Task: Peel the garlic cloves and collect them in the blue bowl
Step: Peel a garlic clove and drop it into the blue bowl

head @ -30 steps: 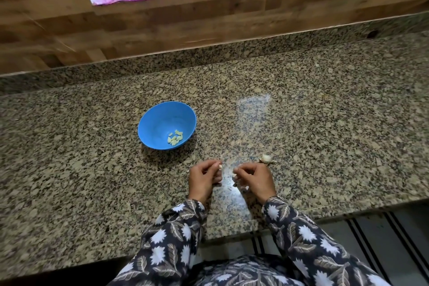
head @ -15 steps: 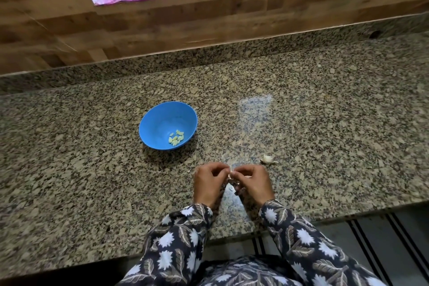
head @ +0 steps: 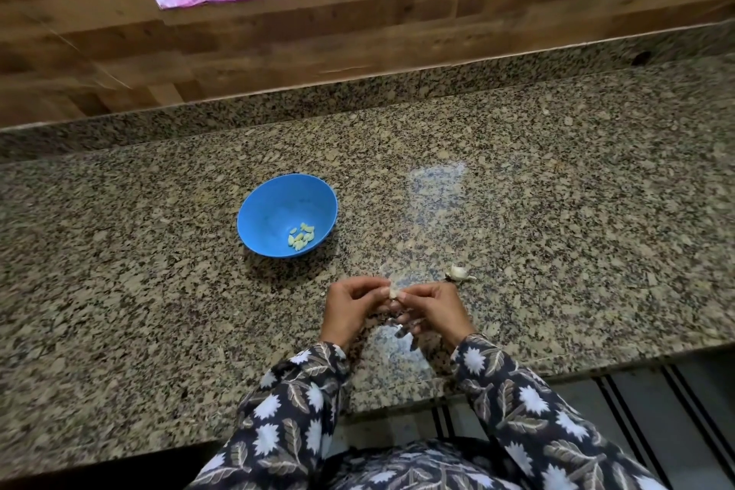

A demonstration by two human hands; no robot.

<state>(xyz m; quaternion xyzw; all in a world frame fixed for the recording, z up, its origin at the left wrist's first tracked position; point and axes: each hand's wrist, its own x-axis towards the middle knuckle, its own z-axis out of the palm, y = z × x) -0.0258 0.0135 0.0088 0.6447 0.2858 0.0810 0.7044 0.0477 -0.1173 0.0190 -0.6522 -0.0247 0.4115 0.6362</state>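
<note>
Two hands, the left hand (head: 350, 310) and right hand (head: 431, 308), meet on one garlic clove (head: 393, 292). One blue bowl (head: 278, 211), up and left of that grip, holds roughly nine peeled cloves (head: 301, 237). One garlic piece (head: 459, 272) lies just right.

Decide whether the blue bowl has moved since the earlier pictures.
No. The blue bowl keeps its spot beside the pale glare patch on the counter.

No writing, label, brand, number or sign is showing legibly anywhere in the view.
</note>
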